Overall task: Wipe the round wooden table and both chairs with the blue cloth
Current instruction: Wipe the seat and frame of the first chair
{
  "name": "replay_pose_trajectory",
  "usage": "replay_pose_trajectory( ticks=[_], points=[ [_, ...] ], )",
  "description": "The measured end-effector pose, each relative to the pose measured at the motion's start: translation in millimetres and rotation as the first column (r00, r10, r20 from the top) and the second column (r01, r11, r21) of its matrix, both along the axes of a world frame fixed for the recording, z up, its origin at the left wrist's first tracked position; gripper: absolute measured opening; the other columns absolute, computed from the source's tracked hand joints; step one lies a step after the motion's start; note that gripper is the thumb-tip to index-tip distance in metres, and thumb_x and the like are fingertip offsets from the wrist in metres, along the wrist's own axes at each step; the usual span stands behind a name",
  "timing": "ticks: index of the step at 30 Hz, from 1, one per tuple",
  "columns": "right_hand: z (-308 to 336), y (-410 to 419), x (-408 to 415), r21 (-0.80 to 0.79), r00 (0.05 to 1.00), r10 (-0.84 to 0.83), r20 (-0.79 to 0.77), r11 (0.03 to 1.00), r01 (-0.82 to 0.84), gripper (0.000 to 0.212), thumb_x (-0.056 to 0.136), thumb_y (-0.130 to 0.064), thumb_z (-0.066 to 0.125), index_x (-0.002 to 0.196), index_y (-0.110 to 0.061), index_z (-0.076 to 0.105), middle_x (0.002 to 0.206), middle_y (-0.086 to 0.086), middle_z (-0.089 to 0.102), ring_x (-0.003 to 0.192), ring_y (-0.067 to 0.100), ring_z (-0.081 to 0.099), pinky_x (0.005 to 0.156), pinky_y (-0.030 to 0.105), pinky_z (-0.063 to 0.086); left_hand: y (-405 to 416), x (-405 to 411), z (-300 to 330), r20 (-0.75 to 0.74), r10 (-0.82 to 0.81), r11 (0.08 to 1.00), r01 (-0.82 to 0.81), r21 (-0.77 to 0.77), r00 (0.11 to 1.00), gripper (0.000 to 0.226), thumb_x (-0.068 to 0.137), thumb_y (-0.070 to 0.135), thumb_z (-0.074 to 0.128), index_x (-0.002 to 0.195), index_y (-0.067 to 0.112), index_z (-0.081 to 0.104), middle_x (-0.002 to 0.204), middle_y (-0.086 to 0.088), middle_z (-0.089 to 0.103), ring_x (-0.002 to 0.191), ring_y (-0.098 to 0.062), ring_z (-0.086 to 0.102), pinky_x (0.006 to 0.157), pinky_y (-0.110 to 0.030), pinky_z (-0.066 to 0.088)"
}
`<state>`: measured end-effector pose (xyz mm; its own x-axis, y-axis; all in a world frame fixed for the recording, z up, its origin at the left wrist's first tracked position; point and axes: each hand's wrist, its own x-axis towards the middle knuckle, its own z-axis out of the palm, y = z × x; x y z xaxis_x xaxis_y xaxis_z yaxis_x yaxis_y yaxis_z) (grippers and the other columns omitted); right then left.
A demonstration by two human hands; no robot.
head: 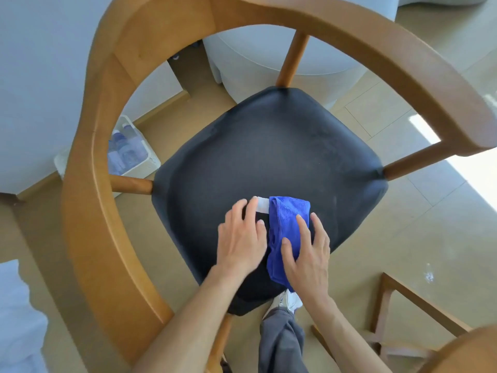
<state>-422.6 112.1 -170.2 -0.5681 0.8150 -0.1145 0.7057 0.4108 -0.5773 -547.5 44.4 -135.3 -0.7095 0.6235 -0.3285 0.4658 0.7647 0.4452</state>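
Right hand (pixel 306 254) lies flat, fingers straight and spread, pressing the cloth (pixel 287 227) onto the seat (pixel 269 157). Left hand (pixel 240 238) lies just beside it, fingers extended, fingertips touching a white tag (pixel 261 204) at the cloth's far left corner; whether they pinch the tag cannot be told. No writing is legible on the tag.

The cloth is bright blue, terry-textured, folded into a narrow strip lying on the near part of the seat, its near end reaching the seat's front edge.

The seat is dark, padded, roughly square with rounded corners, with faint pale smears. It belongs to a chair (pixel 88 157) with a curved wooden back rail on round spindles.

Left of the chair, a white box (pixel 139 162) of bottles stands on the floor (pixel 403 238). A grey trouser leg (pixel 279 343) and white shoe (pixel 289 301) show below the seat. Wooden framing (pixel 419 302) stands at lower right.
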Motion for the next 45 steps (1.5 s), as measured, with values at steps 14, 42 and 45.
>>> replay_pose_trajectory(
  ticks=[14,42,45],
  points=[
    [-5.2,-23.7,-32.2,0.212,0.978,0.116,0.175,0.965,-0.152,0.055,0.075,-0.01,0.071,0.128,-0.01,0.057,0.14,0.021,0.046,0.1,0.04,0.054,0.077,0.045,0.049,-69.7,-107.4,61.6,-0.272,-0.453,0.865,0.345,-0.363,0.849,0.047,0.095,0.032,0.039,0.14,0.018,0.038,0.14,-0.005,0.041,0.128,-0.023,0.037,0.1,-0.043,0.034],
    [-21.0,-54.2,-47.0,0.326,0.924,0.342,0.17,0.866,-0.38,0.046,0.081,-0.021,0.069,0.125,-0.014,0.059,0.132,0.018,0.051,0.087,0.036,0.054,0.073,0.044,0.048,-107.6,-114.1,93.0,-0.289,-0.452,0.888,0.397,-0.231,0.844,0.052,0.091,0.047,0.033,0.129,0.019,0.054,0.138,-0.003,0.051,0.131,-0.02,0.04,0.109,-0.044,0.029],
    [-15.5,-81.9,-50.6,0.275,0.903,0.41,0.13,0.86,-0.43,0.043,0.083,-0.017,0.065,0.125,-0.015,0.058,0.131,0.018,0.051,0.084,0.034,0.053,0.072,0.044,0.048,-106.9,-113.6,92.2,-0.297,-0.46,0.884,0.402,-0.237,0.837,0.052,0.091,0.047,0.033,0.131,0.019,0.053,0.139,-0.003,0.049,0.132,-0.02,0.039,0.109,-0.043,0.028]
  ],
)
